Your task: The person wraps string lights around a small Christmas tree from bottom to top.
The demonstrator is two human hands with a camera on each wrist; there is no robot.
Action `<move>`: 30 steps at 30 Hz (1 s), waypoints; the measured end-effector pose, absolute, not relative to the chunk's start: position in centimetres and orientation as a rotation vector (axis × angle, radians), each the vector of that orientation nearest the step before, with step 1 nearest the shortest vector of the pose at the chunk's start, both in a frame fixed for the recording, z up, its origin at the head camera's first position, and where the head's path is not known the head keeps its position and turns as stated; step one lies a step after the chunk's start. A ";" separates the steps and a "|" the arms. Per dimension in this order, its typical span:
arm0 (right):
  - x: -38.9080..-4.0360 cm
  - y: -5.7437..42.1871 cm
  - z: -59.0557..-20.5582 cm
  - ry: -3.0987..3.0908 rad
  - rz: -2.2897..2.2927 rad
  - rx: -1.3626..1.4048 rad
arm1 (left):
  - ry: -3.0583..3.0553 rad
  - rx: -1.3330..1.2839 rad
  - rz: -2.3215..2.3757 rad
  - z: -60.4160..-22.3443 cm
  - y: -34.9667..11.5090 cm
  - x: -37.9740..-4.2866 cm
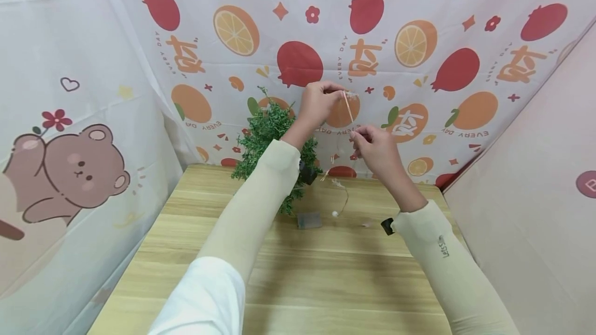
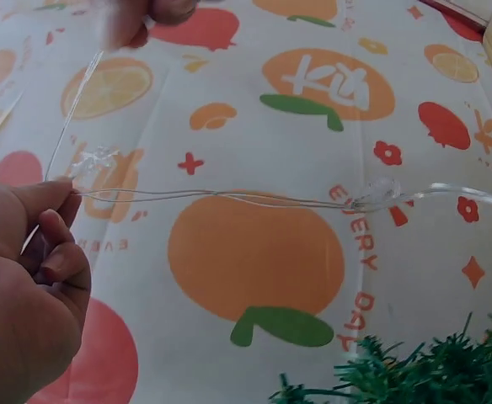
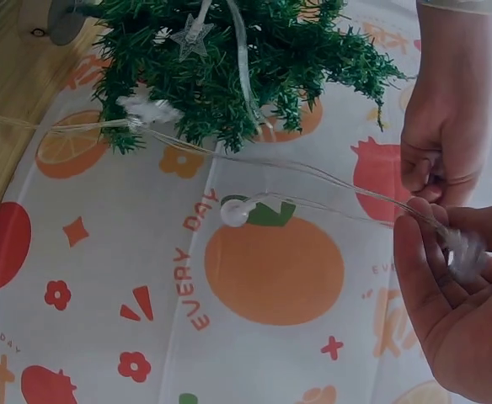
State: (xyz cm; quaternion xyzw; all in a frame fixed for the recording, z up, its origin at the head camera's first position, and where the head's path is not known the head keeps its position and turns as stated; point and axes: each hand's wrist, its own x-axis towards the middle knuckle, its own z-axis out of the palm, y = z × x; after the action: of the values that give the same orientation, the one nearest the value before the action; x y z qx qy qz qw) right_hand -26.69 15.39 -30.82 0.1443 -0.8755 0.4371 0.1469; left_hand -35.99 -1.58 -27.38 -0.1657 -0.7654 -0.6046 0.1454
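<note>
My left hand [image 1: 318, 105] is raised in front of the printed cloth and pinches the thin clear wire of a string light [image 2: 229, 195]. Lower and to its right, my right hand [image 1: 377, 149] pinches another part of the wire, with a short stretch pulled straight between them. In the right wrist view, a clear ornament [image 3: 467, 252] lies at the right hand's fingers, and a round white bulb [image 3: 236, 212] hangs from a loop. Left of the hands stands a small green artificial tree [image 1: 265, 128], partly hidden behind the left arm. A clear star [image 3: 194, 38] hangs before its branches.
Beside the tree, a small grey translucent box [image 1: 309, 220] lies on the wooden table [image 1: 326, 283]. More of the wire, with a white ball [image 1: 335, 214], trails near the table's back edge. Fruit-printed cloth [image 1: 298, 25] hangs behind, and cloth walls flank both sides.
</note>
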 end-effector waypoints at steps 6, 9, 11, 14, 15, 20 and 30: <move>-26.6 15.6 -31.2 -2.543 1.214 0.417 | -2.202 -0.358 -1.757 -26.6 -2.4 -37.2; -26.7 15.7 -31.2 -2.546 1.228 0.371 | -2.223 -0.320 -1.747 -26.2 -2.8 -37.6; -26.7 15.7 -31.2 -2.536 1.238 0.340 | -2.225 -0.293 -1.741 -25.9 -3.1 -37.9; -26.9 15.5 -31.2 -2.510 1.265 0.318 | -2.219 -0.239 -1.746 -25.4 -3.5 -38.3; -26.9 15.4 -31.2 -2.500 1.276 0.321 | -2.213 -0.223 -1.750 -25.2 -3.7 -38.5; -26.4 14.9 -31.3 -2.473 1.318 0.344 | -2.180 -0.152 -1.776 -25.0 -4.3 -39.6; -24.3 14.1 -30.6 -2.427 1.356 0.391 | -2.171 -0.023 -1.857 -23.0 -5.5 -40.7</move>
State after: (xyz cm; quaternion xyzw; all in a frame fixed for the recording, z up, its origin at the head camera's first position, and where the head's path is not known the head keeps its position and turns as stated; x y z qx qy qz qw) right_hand -24.28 14.06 -30.58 0.1374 -0.8525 0.4761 0.1662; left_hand -40.74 -5.49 -23.01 -0.0080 -0.7521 -0.6435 0.1420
